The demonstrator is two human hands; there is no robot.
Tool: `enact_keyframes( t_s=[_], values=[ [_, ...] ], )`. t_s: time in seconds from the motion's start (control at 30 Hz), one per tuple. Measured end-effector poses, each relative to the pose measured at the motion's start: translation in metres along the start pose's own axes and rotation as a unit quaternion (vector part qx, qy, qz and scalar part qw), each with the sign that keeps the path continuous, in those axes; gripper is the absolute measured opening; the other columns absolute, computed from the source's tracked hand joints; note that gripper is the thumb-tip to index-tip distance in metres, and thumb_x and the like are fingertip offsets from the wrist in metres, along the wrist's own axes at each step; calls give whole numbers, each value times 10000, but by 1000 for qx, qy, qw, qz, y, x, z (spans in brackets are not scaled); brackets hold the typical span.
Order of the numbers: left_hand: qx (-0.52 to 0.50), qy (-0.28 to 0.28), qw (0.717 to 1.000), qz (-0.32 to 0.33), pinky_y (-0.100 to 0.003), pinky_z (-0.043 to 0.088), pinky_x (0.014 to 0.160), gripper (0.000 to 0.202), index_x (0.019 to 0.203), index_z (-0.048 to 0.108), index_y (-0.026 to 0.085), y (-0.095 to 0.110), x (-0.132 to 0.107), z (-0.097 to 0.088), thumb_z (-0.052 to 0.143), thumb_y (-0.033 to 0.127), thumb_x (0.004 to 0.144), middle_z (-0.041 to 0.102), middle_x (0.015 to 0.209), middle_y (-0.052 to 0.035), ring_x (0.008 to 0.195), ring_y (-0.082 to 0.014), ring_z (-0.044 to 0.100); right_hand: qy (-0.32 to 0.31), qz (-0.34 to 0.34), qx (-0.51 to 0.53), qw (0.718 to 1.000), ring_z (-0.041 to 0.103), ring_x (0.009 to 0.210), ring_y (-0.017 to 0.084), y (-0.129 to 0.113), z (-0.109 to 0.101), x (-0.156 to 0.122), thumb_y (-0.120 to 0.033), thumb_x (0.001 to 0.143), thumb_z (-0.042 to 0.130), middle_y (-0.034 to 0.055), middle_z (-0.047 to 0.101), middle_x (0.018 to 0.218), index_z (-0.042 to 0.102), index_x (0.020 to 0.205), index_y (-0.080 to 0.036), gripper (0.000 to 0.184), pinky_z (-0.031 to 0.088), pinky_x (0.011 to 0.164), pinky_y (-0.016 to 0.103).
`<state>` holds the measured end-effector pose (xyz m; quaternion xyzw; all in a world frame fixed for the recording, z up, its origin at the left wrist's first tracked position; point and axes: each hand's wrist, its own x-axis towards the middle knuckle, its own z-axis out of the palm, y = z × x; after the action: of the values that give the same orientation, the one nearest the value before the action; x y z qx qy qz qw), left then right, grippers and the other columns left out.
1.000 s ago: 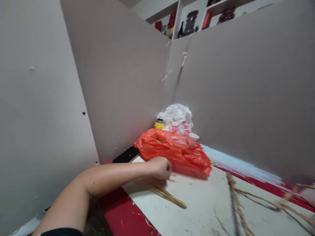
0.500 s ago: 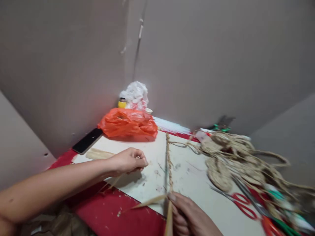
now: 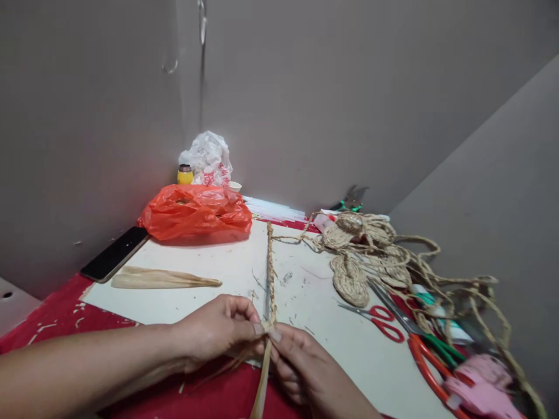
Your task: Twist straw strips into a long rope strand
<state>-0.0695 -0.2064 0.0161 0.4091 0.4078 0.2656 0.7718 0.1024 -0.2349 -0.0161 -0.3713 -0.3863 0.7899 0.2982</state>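
Note:
A thin braid of dried husk runs from the back of the white board toward me. At its near end my left hand and my right hand meet, both pinching the pale strips. One loose husk strip hangs down between them toward the board's near edge. Thinner strands trail below my left hand. Farther left, a separate flat dried husk lies on the board. From the braid's far end, a cord leads right to a heap of coiled braids.
An orange plastic bag sits at the back left, by a phone. Behind it are a yellow jar and a white bag. Red-handled scissors, larger shears and a pink glue gun lie right. Grey walls enclose the table.
My left hand has moved right and down from above the board to the braid's end, joining my right hand there. The view has shifted, so things appear farther left.

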Motion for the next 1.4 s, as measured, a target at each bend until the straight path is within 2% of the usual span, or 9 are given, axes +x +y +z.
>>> enact_keyframes(
  t_s=[0.13, 0.3, 0.4, 0.6, 0.77, 0.87, 1.03, 1.27, 1.4],
  values=[
    [-19, -1, 1000, -25, -247, 465, 624, 368, 734, 476, 145, -5, 4, 1, 743, 363, 605, 630, 636, -16, 571, -101, 586, -16, -17, -27, 999, 87, 375, 33, -3, 1, 0, -502, 881, 479, -111, 218, 476, 508, 791, -159, 356, 64, 348, 177],
    [52, 0, 999, 14, -166, 383, 383, 301, 704, 497, 142, -3, 6, -1, 702, 353, 637, 610, 612, -6, 411, -56, 474, -31, -29, -25, 999, 96, 390, 40, -2, 0, -1, -473, 898, 466, -105, 220, 498, 512, 828, -167, 317, 79, 359, 177],
    [77, 12, 996, 30, -148, 340, 336, 276, 751, 503, 153, 0, 6, -3, 686, 329, 644, 609, 604, 12, 370, -42, 427, -26, -29, -36, 999, 114, 403, 46, 0, -1, 0, -483, 894, 466, -100, 233, 508, 525, 847, -167, 326, 87, 371, 184],
    [148, 17, 988, -37, -185, 391, 373, 218, 770, 583, 135, 2, 8, -12, 637, 289, 625, 580, 533, 17, 374, -70, 459, 5, -73, -121, 990, 261, 491, 69, 7, -3, 10, -435, 882, 506, -47, 374, 570, 601, 793, -141, 322, 202, 453, 199],
    [225, 42, 971, -70, -184, 274, 357, 131, 689, 593, 145, 9, 11, -13, 572, 210, 577, 534, 455, 35, 332, -63, 370, 37, -85, -151, 984, 379, 608, 98, 11, -1, 15, -422, 849, 556, -18, 454, 624, 585, 679, -143, 328, 324, 575, 208],
    [278, 63, 958, -31, -183, 269, 394, 80, 627, 575, 143, 11, 9, -8, 540, 181, 566, 515, 454, 41, 381, -62, 375, 62, -93, -145, 983, 324, 538, 74, 14, 4, 17, -468, 810, 588, -40, 404, 569, 544, 636, -137, 377, 278, 498, 186],
    [354, 125, 926, 43, -175, 270, 416, 38, 589, 506, 156, 2, 4, 1, 472, 147, 575, 474, 481, 47, 452, -73, 400, 86, -31, -91, 992, 155, 312, 39, 20, 11, 20, -569, 780, 554, -102, 288, 359, 530, 624, -157, 442, 82, 340, 203],
    [364, 171, 915, 28, -193, 301, 437, 84, 689, 486, 178, -5, -1, 12, 457, 143, 618, 530, 500, 24, 473, -112, 471, 97, -17, 8, 995, 128, 295, 16, 21, 18, 18, -559, 688, 637, -104, 323, 320, 518, 626, -153, 427, 66, 333, 182],
    [436, 197, 876, 56, -209, 324, 483, 64, 691, 497, 175, -2, -6, 18, 469, 140, 646, 554, 564, 1, 526, -124, 493, 93, -20, 43, 995, 155, 295, 22, 18, 25, 12, -471, 735, 614, -99, 345, 328, 480, 656, -172, 337, 73, 333, 184]
  ],
)
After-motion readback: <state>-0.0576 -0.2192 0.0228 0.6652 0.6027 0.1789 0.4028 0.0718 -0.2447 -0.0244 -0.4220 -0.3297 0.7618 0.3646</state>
